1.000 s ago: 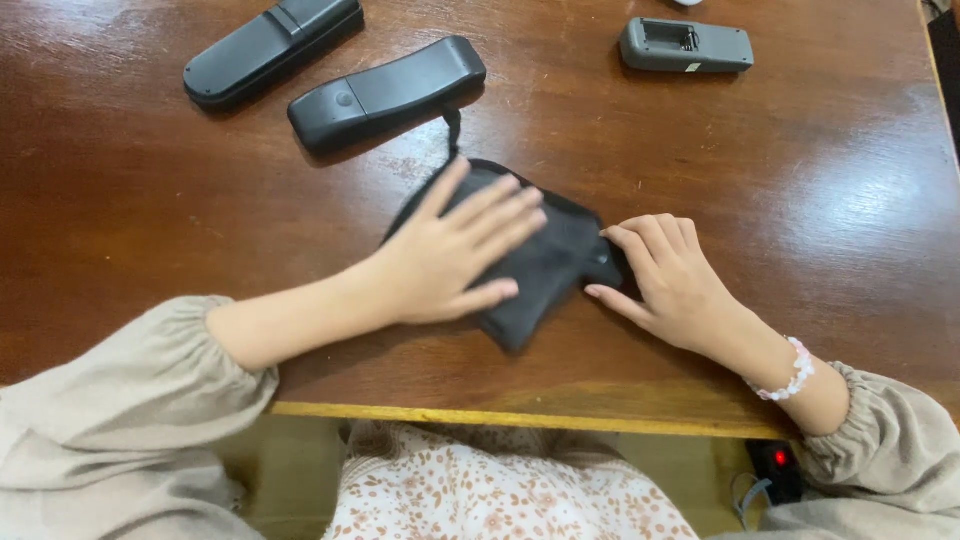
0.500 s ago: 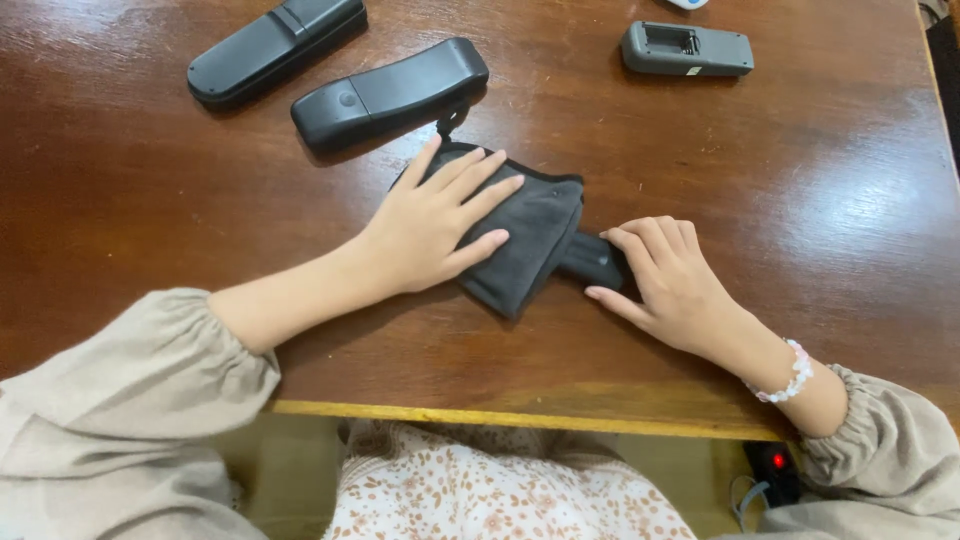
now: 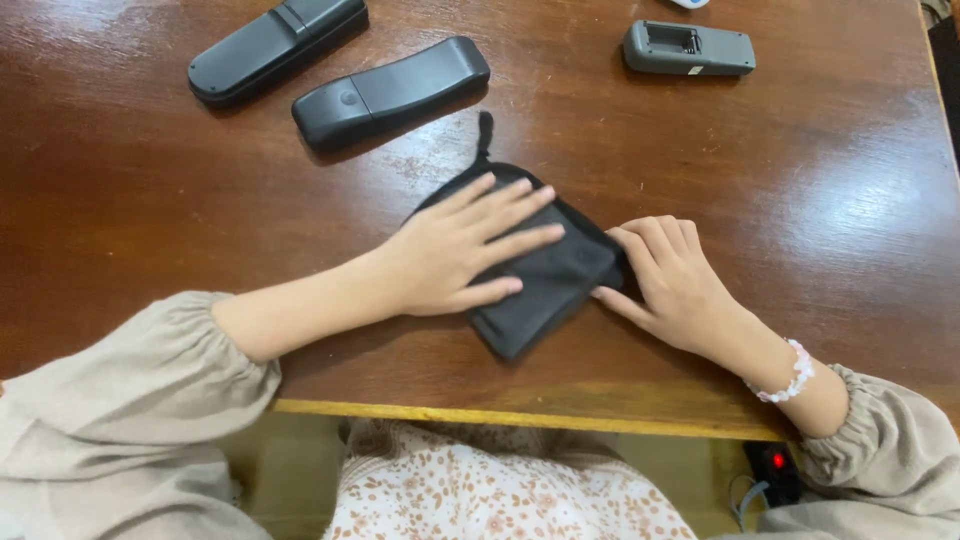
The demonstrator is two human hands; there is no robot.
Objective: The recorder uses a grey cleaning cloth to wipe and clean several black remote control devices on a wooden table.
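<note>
A dark grey fabric pouch (image 3: 545, 285) lies flat on the brown wooden table (image 3: 150, 200), close to the near edge and just in front of the person. The left hand (image 3: 460, 250) lies open on top of the pouch, palm down, fingers spread and pressing across its upper left part. The right hand (image 3: 675, 275) rests at the pouch's right edge with its fingers curled loosely against the fabric, touching it but not clearly clasping anything; whether it pinches the edge cannot be told. The pouch looks soft and thin, folded or flattened into a rough diamond shape, with a short loop or pull tab (image 3: 486, 133) sticking out at its far corner. Beyond the pouch, well apart from it, two long black remote-like handsets (image 3: 390, 92) (image 3: 275, 48) lie side by side at an angle, and to the far right of the pouch sits a shorter grey handset (image 3: 688, 48). The risk, as I judge it, is that the limp cloth slides on the polished wood under uneven pressure from the two hands, so that it bunches or springs open again; since the pouch lies near the table's front edge, a stronger push toward the person could also tip it off.
</note>
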